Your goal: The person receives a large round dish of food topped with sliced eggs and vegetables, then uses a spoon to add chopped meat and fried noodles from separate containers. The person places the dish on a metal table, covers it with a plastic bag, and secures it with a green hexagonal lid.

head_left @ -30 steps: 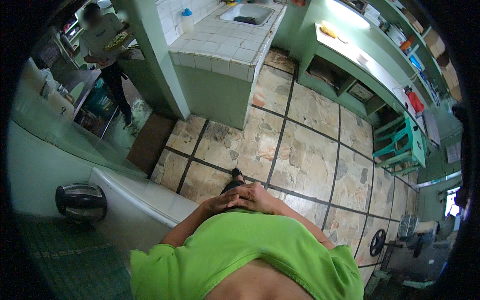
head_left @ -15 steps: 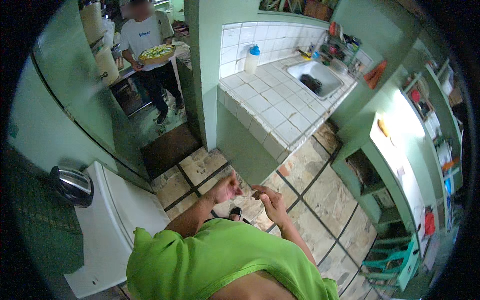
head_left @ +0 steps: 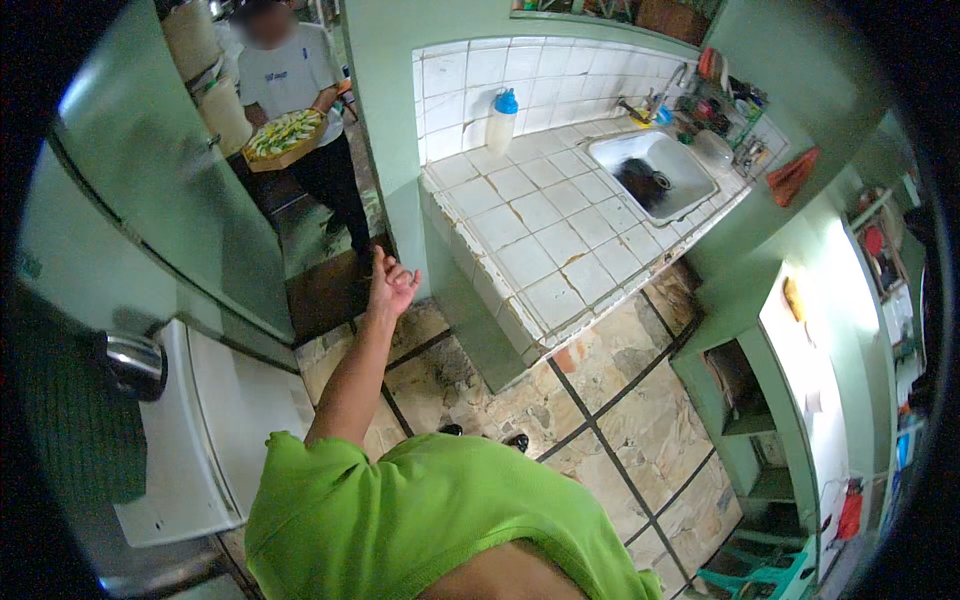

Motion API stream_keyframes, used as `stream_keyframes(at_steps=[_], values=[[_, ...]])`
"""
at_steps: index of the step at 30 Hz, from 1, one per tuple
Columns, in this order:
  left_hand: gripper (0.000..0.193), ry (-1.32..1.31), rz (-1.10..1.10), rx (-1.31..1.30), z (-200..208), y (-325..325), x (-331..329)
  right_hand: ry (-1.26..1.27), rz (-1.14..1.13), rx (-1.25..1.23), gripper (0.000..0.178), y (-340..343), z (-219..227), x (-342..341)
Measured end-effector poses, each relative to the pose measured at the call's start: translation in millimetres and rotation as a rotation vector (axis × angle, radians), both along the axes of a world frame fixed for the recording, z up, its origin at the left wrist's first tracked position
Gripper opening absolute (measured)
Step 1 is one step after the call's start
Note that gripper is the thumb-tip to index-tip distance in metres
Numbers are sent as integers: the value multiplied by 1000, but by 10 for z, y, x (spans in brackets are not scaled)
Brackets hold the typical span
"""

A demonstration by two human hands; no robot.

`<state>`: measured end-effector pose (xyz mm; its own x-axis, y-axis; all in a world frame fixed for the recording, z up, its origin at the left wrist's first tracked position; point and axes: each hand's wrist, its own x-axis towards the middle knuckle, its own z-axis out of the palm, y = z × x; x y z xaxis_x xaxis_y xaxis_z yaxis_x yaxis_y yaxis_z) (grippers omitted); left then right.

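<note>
My left hand (head_left: pixel 394 285) is stretched forward over the floor, level with the doorway. Its fingers are apart and partly curled, the index finger reaching farthest, and it holds nothing. My right hand is out of view. In the doorway a person in a white T-shirt (head_left: pixel 290 75) carries a wide tray-like container (head_left: pixel 280 158) in both hands. Sliced food in green, white and pale yellow (head_left: pixel 288 135) covers its top. A gap separates my fingers from that container.
Right of the doorway, a white tiled counter (head_left: pixel 540 225) carries a blue-capped bottle (head_left: pixel 502 122) and a sink (head_left: pixel 690 200) with dark items inside. A white appliance (head_left: pixel 240 400) stands at left, a silver-and-black appliance (head_left: pixel 135 365) beside it. A green door (head_left: pixel 190 190) stands ajar.
My left hand has reached forward toward the doorway, away from my right hand, which has left the view. The person with the container has come nearer.
</note>
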<state>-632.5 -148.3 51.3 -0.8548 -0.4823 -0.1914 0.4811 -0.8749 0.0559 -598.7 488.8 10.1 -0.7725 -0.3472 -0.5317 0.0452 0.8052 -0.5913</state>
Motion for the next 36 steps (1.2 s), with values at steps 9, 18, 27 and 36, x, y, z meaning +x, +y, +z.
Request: stream_keyframes(at_steps=[9,18,27,36], values=[[69,-116,697,268,77,76,562,94,-16,206,34,30,908,-1551],[60,-594,789,35,188,-1049,1246,95,666,-667,53,-4587,1750,-2484],[67,-512,580,-47,148,-1348,1115,-425,301,-662,76,-7093,1339,-2272],[45,-735,745,-213,715,-738,584,-64,408,-748,50,-7094,1193,-2559]])
